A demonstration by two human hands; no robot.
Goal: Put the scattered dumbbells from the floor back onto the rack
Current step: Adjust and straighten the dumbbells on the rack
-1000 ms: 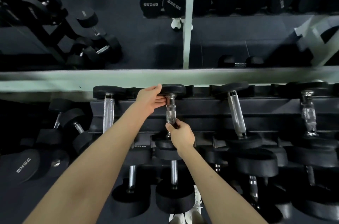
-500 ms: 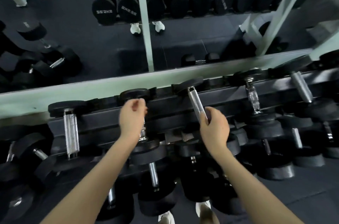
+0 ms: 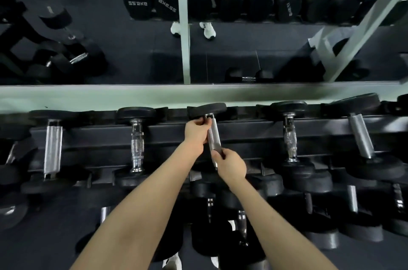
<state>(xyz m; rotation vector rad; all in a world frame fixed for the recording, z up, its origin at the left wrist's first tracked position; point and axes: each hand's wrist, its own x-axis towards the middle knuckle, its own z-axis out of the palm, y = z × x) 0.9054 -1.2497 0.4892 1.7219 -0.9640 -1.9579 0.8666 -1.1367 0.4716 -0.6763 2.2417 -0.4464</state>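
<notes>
Lying on the rack (image 3: 99, 135), the black-headed, silver-handled dumbbell (image 3: 213, 135) is gripped by left hand (image 3: 194, 131) and right hand (image 3: 230, 164).

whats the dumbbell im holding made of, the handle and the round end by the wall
Handle: looks like bare metal, probably steel. It has a dull silver sheen and a fine knurled texture along the grip.
Far head: matte black with a rounded edge and no glare, so likely a rubber or urethane coating. Whatever is under the coating cannot be seen.
</notes>
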